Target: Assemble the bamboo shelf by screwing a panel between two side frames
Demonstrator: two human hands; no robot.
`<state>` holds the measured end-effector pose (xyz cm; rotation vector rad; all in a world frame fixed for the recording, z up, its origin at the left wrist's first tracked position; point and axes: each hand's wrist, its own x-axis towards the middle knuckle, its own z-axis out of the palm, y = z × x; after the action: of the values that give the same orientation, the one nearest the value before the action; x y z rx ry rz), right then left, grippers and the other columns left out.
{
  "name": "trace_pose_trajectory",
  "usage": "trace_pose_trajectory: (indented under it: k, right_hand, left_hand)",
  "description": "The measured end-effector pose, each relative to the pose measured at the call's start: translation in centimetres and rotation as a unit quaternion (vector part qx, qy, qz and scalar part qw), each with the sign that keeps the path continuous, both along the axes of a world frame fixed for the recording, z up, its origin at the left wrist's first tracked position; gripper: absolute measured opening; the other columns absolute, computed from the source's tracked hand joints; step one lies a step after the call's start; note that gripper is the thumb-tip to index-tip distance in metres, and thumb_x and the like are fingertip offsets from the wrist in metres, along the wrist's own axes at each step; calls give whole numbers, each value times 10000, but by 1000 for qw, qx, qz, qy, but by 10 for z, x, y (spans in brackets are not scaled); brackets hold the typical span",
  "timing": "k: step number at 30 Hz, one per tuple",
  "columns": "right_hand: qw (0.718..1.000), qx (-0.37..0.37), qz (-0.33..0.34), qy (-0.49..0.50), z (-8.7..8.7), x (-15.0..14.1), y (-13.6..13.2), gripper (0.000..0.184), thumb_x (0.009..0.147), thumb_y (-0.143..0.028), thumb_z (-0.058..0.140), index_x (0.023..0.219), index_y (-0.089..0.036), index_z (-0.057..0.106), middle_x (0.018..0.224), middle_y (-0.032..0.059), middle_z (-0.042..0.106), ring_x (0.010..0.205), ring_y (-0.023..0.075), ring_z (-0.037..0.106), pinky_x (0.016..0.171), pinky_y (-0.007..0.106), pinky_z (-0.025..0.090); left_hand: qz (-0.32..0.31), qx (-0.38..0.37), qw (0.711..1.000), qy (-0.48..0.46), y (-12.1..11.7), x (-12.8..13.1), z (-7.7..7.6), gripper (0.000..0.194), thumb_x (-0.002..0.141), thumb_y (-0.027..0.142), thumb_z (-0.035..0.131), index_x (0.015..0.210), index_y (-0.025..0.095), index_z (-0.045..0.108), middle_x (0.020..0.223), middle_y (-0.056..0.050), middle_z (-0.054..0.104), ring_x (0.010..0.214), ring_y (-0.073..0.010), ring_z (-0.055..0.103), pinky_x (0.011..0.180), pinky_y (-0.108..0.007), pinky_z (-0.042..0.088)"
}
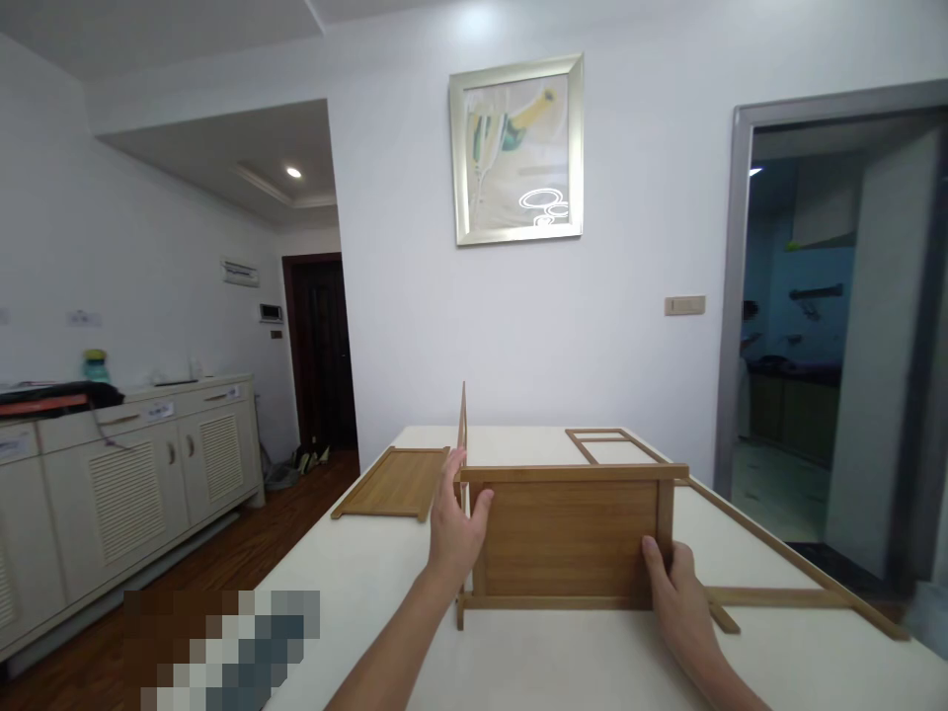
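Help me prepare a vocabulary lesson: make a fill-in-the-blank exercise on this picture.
The upright brown rectangular wooden panel has its right end held by the person's ____ hand.
Further left, a flat brown framed wooden panel lies on a tabletop coloured ____.
A silver-framed rectangular picture hangs on the ____.

Missing words: right; white; wall.

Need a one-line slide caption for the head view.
Left hand and right hand hold opposite ends of an upright framed wooden panel at a white table.
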<state>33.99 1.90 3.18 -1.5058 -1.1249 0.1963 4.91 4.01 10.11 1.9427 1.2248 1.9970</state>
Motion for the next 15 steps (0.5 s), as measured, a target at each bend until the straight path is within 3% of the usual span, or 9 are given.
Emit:
trace_pose_trajectory:
  k: [3,6,8,11,15]
  right_hand:
    - [1000,9,1,-3,4,-3,-4,370,841,-641,393,785,-281,335,713,-13,514,737,264,541,689,397,411]
    - [1000,10,-3,-7,6,-4,-5,374,834,-645,393,767,-287,311,678,-18,503,706,267,540,676,402,412]
    - [1000,2,-8,-13,6,-4,-5,391,821,-664,383,756,-290,290,651,-24,484,680,268,536,669,407,412]
    - [1000,-21,-10,-18,6,-3,-3,405,807,-686,363,759,-293,281,652,-20,482,673,275,541,666,412,412]
    - [999,-45,-17,-25,7,-1,-2,412,793,-701,342,762,-296,277,672,-1,496,691,294,554,663,417,408]
  left_hand:
    - [1,-110,990,-85,-9,5,-32,686,800,310,661,1391,230,322,1423,-149,443,1362,-283,393,1090,-475,364]
    - [-90,-233,961,-115,-8,3,-68,620,762,440,699,1271,182,456,1185,-138,631,1130,-269,595,938,-376,477]
    - [-119,-285,944,-117,-3,-3,-83,565,733,546,692,1120,163,541,1016,-113,682,968,-261,644,829,-345,498]
    - [-116,-300,942,-95,7,-11,-94,532,670,605,716,934,164,578,869,-76,673,831,-240,628,732,-323,479]
    - [-123,-288,947,-72,12,-14,-96,552,578,510,813,930,173,553,854,-42,645,809,-216,598,700,-295,454]
